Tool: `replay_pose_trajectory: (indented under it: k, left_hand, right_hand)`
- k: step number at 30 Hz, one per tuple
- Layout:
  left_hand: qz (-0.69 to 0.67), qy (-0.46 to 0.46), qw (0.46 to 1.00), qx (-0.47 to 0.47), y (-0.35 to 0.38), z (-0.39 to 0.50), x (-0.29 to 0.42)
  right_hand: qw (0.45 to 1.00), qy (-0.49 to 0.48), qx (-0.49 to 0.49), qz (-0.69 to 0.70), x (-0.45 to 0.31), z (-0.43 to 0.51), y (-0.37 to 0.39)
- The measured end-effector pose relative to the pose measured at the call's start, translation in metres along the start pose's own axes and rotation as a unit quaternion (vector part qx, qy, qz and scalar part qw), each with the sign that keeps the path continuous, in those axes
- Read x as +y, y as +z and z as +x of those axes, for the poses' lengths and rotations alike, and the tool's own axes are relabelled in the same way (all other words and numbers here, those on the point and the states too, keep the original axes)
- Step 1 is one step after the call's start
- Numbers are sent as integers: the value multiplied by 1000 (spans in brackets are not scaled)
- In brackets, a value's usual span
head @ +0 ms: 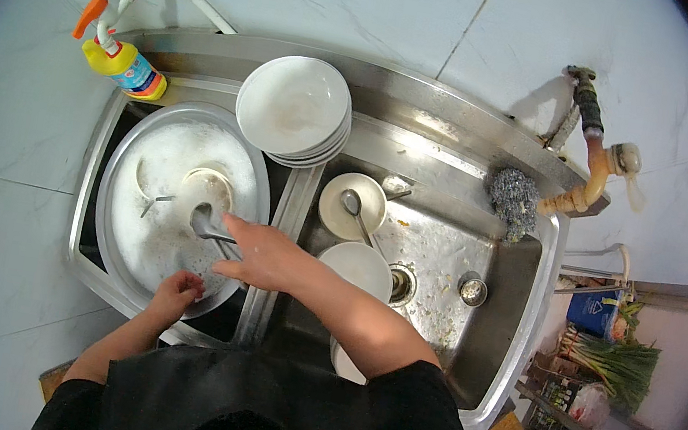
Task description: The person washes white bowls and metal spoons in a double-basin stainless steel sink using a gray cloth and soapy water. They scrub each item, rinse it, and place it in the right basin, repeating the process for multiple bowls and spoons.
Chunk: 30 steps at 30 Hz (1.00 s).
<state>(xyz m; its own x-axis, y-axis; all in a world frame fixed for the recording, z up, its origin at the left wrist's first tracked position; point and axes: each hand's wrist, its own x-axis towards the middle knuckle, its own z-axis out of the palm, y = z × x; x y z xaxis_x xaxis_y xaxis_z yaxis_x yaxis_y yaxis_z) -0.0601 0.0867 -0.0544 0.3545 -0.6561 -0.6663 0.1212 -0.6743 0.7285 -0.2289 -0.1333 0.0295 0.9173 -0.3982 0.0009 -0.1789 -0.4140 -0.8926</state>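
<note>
My right hand point(264, 260) is over the right side of a metal basin point(104, 232) of foamy water. Its thumb and fingers are spread around several spoons point(203, 221), whose handles run beneath it; no closed grip on them shows. At the basin's near rim is my left hand point(173, 296), its fingers curled, with the fingertips partly hidden. Bowls point(209, 178) lie partly under the foam, beside thin metal handles point(157, 204). In the right sink compartment, a white bowl point(338, 211) has a spoon point(352, 203) across it, and another white bowl point(359, 267) is partly behind my right forearm.
A stack of white bowls point(293, 107) stands behind the sink divider. A yellow bottle point(131, 73) is at the back left. Steel wool point(512, 203) lies below the right tap point(595, 166). A small metal cup point(473, 291) is near the drain point(401, 285). Green onions point(615, 366) are at right.
</note>
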Motion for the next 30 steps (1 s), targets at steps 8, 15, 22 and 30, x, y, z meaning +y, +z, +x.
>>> replay_pose_trajectory:
  k: [8,15,22,30]
  left_hand:
    - [16,-50,997,49,-16,-7,-17]
    - [16,-58,996,72,-12,-5,-20]
    - [8,-71,994,77,-12,-7,-16]
    - [62,-78,993,60,-10,-5,-15]
  right_hand:
    - [894,405,44,-189,148,-55,-94]
    - [755,461,143,444,286,-53,-22]
    - [727,397,172,533,308,-61,-8]
    - [669,389,163,612,313,-80,2]
